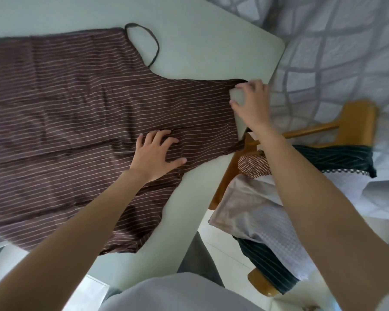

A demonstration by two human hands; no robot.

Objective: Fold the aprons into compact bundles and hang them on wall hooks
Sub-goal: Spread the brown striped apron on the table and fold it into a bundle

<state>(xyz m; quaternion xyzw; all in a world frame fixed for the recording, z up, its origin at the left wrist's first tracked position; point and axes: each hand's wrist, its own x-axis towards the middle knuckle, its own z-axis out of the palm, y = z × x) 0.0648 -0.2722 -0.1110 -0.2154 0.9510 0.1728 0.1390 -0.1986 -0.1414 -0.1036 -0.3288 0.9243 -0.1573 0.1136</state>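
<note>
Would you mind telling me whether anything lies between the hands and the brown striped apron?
Nothing visible does: the left hand already presses flat on the brown striped apron, and the right hand touches its bib edge.

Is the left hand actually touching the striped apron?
Touching. The head view shows the left hand lying flat with fingers spread on the brown striped apron, no gap showing under the palm.
</note>
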